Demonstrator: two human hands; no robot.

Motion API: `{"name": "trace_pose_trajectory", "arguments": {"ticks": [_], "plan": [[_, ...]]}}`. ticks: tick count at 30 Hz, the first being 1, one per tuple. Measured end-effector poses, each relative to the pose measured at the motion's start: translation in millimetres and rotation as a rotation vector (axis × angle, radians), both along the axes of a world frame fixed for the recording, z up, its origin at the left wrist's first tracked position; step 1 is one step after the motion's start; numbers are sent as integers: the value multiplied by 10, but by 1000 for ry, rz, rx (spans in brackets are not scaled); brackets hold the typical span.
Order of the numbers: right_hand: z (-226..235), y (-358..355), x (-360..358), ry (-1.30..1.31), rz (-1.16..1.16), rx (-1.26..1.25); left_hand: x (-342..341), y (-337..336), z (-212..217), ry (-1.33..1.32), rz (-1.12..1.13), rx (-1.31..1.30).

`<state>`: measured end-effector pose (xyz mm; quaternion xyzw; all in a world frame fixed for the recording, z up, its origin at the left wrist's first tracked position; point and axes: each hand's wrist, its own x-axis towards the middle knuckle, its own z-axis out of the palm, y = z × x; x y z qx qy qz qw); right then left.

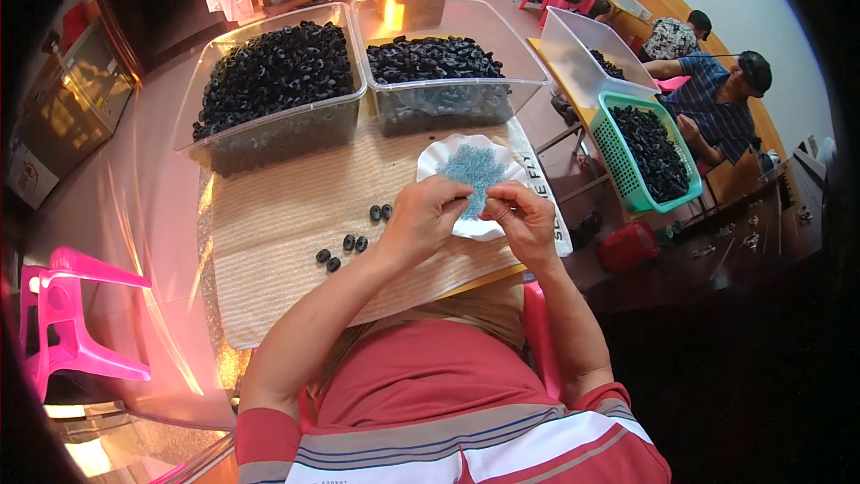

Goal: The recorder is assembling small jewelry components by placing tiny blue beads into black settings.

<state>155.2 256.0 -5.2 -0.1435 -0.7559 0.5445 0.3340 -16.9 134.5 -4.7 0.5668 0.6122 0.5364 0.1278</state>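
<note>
Over the near side of a white wavy-rimmed dish (432, 158), both of my hands are close together with fingertips pinched. My left hand (425, 218) is closed at thumb and forefinger; what it holds is too small to make out. My right hand (527, 222) is closed the same way, its pinch also hiding its contents. A heap of small pale-blue translucent pieces (473, 166) lies in the dish, just beyond my fingertips. Left of my left forearm, several small black ring-like parts (349, 241) rest on the ribbed tabletop cover (269, 255).
Two clear plastic bins (296, 121) (439, 90) full of black parts stand at the table's far side. To the right are a green basket (613, 148) of black parts, another clear bin (582, 45) and a seated co-worker (717, 103). A pink stool (76, 323) stands left.
</note>
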Motion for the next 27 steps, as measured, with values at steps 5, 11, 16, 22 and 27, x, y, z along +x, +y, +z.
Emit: {"name": "trace_pose_trajectory", "arguments": {"ticks": [5, 11, 16, 22, 27], "plan": [[70, -99, -12, -24, 94, -158, 111, -206, 147, -139, -7, -12], [155, -158, 28, -153, 199, -203, 165, -398, 199, -83, -29, 37], [240, -228, 27, -198, 271, -352, 199, -535, 190, -51, -24, 20], [268, -239, 34, -280, 343, -412, 229, -638, 141, -37, -13, 18], [328, -221, 56, -381, 468, -542, 321, -743, 117, 29, -39, 52]]}}
